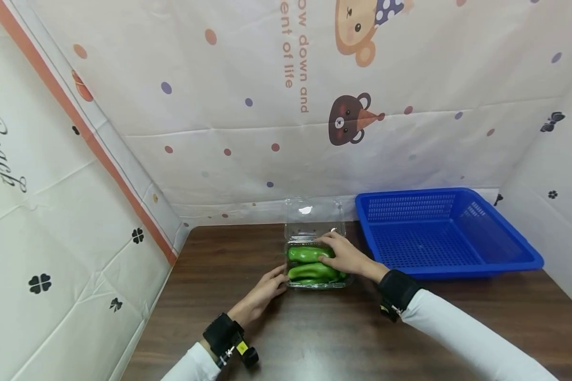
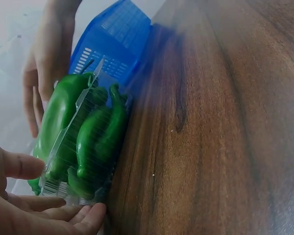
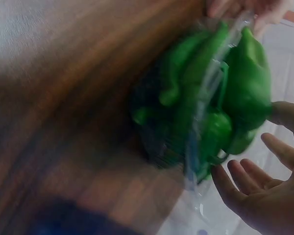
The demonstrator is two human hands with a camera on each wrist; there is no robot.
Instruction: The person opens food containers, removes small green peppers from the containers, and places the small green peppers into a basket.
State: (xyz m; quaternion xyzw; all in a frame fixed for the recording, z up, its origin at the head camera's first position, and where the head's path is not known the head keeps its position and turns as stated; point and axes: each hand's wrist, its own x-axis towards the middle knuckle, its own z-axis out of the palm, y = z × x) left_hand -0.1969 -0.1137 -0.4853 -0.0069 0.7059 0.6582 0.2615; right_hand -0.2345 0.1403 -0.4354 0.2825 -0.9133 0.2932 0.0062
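A clear plastic clamshell box [image 1: 317, 284] holds several green peppers [image 1: 310, 263] on the brown table, its lid [image 1: 314, 216] folded open toward the wall. My left hand [image 1: 267, 287] touches the box's left side with straight fingers [image 2: 63, 215]. My right hand [image 1: 344, 254] lies flat over the peppers from the right, fingers spread. The left wrist view shows the peppers [image 2: 88, 137] inside the box, with the right hand [image 2: 44, 73] behind them. In the blurred right wrist view the peppers [image 3: 220, 98] sit just above my spread right fingers [image 3: 255, 191].
An empty blue perforated basket [image 1: 443, 233] stands right of the box, against the back wall; the basket [image 2: 117, 39] also shows in the left wrist view. Printed cloth walls close in the table [image 1: 314, 338] at the back and on both sides.
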